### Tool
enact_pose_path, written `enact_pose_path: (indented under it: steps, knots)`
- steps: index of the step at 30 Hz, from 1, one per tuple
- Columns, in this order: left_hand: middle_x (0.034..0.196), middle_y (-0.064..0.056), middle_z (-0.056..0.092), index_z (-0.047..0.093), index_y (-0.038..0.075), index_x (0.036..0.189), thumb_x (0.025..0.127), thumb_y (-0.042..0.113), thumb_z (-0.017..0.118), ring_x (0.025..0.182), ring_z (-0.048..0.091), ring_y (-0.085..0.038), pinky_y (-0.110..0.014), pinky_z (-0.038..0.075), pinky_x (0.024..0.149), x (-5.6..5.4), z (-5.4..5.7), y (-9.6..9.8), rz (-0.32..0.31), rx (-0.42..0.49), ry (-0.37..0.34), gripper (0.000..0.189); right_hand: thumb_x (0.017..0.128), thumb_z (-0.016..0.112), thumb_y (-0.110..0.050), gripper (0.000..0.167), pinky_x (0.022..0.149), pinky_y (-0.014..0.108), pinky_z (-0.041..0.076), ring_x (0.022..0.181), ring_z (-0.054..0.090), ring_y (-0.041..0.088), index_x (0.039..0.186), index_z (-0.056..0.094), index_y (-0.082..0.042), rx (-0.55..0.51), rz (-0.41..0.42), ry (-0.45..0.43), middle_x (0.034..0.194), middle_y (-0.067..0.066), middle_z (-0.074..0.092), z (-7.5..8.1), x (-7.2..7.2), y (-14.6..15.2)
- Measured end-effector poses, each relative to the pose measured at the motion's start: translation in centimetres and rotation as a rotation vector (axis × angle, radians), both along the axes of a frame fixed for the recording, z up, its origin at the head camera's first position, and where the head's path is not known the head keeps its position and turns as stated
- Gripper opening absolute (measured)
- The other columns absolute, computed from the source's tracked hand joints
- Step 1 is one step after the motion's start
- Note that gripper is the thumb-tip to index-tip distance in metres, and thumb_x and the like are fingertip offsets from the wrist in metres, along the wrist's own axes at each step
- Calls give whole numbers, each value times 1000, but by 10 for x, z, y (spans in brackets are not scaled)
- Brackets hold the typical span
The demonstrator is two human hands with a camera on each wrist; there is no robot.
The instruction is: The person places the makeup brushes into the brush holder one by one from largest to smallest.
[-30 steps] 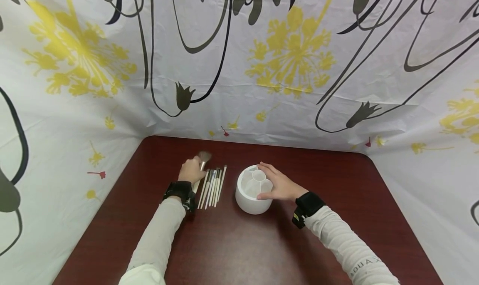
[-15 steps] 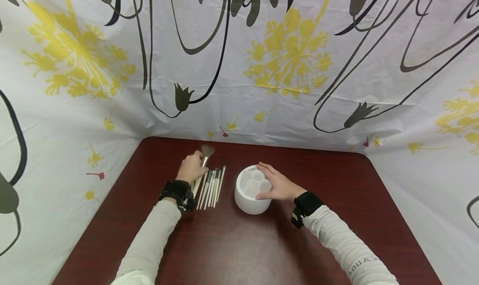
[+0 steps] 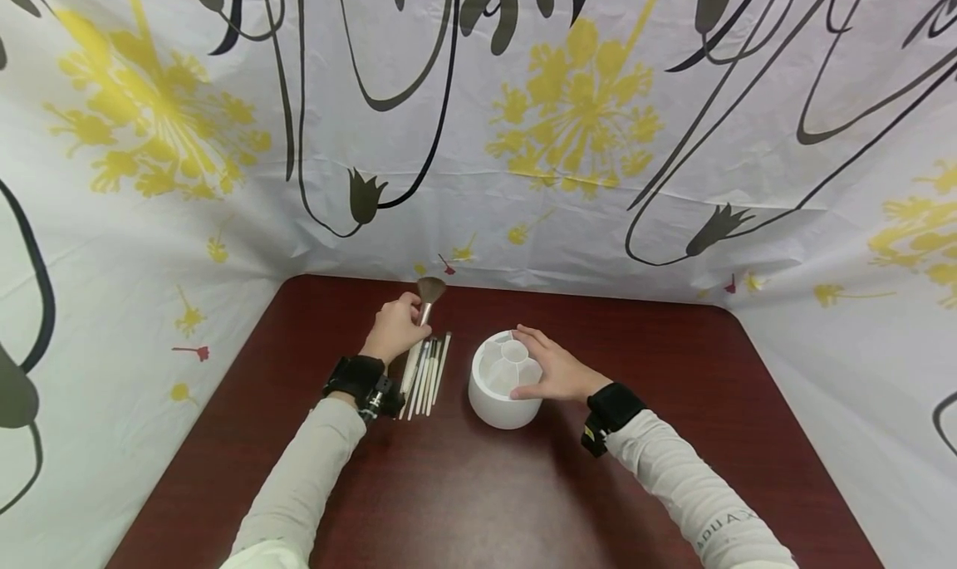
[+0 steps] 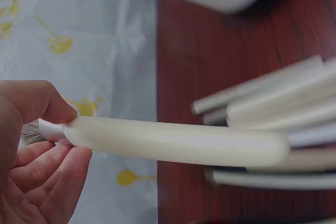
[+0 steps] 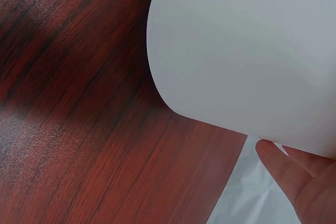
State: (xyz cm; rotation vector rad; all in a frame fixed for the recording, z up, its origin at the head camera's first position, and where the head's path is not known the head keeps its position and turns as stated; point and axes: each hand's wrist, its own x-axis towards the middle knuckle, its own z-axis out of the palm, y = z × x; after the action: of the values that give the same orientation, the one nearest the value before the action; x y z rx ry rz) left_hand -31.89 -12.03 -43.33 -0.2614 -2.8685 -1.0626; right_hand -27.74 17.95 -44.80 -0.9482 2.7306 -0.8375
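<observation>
My left hand (image 3: 395, 328) pinches a large makeup brush (image 3: 431, 289) near its metal ferrule, between thumb and fingers. The dark bristles fan out beyond the fingertips, and the thick cream handle (image 4: 178, 139) reaches back over the row of thinner makeup brushes (image 3: 429, 378). To the right stands a round white brush holder (image 3: 503, 407), its top split into petal-like compartments around a central ring. With thumb and fingers spread across the rim and side, my right hand (image 3: 561, 368) holds it. No brush shows in the holder.
A dark red-brown table (image 3: 478, 486) with rounded corners lies under everything. Behind and beside it hangs a white cloth (image 3: 449, 154) printed with yellow flowers and grey stems. Both wrists carry black camera straps.
My left hand has lifted the large brush and moved it right and slightly away, over the thinner brushes. The right hand and the brush holder have stayed in place.
</observation>
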Motion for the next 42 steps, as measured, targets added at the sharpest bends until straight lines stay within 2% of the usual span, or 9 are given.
enact_pose_path:
  steps: [4, 8, 14, 20, 25, 33, 42]
  knots:
    - [95, -9, 62, 51, 5, 118, 76, 17, 66, 81, 60, -22, -34, 49, 68, 1, 8, 8, 0, 59, -13, 46, 68, 72, -49, 96, 102, 47, 30, 134, 23, 28, 142, 26, -7, 1, -2, 7, 148, 10, 19, 0, 0, 1]
    - [95, -5, 62, 51, 9, 116, 74, 19, 66, 79, 61, -17, -34, 48, 63, 3, 16, 16, 2, 77, 1, 46, 68, 72, -49, 96, 102, 48, 30, 134, 24, 29, 142, 26, -7, 2, 2, 14, 148, 10, 19, 0, -1, 1]
    - [94, -8, 61, 50, 5, 119, 73, 14, 65, 79, 62, -18, -31, 51, 68, 9, 28, 26, -57, 152, 27, 49, 69, 70, -51, 95, 101, 49, 30, 134, 24, 28, 143, 25, -10, 5, -3, -2, 149, 9, 18, -2, -1, 1]
    - [92, -8, 61, 50, 3, 116, 73, 11, 64, 77, 61, -17, -29, 51, 67, 13, 35, 37, -103, 204, 51, 47, 70, 70, -50, 95, 100, 51, 30, 133, 25, 31, 142, 25, -8, 5, 2, 8, 148, 11, 19, -1, -1, 1]
    - [91, -7, 60, 50, 3, 115, 72, 10, 65, 75, 60, -16, -28, 50, 66, 14, 37, 43, -130, 203, 82, 46, 70, 70, -50, 95, 101, 51, 29, 133, 24, 31, 142, 25, -8, 3, 3, 0, 148, 11, 19, -1, -1, 1]
    - [93, -6, 60, 49, 5, 113, 73, 11, 64, 77, 61, -15, -27, 50, 67, 15, 37, 51, -136, 215, 100, 44, 70, 69, -51, 95, 101, 51, 30, 133, 24, 32, 142, 25, -6, 1, 4, 3, 148, 13, 19, -2, -1, 1]
    - [94, -6, 59, 48, 7, 112, 74, 11, 64, 78, 61, -15, -27, 51, 66, 18, 45, 57, -150, 235, 139, 42, 70, 70, -51, 96, 101, 50, 29, 133, 24, 32, 142, 25, -6, 14, -6, 0, 148, 14, 19, -1, -1, -1]
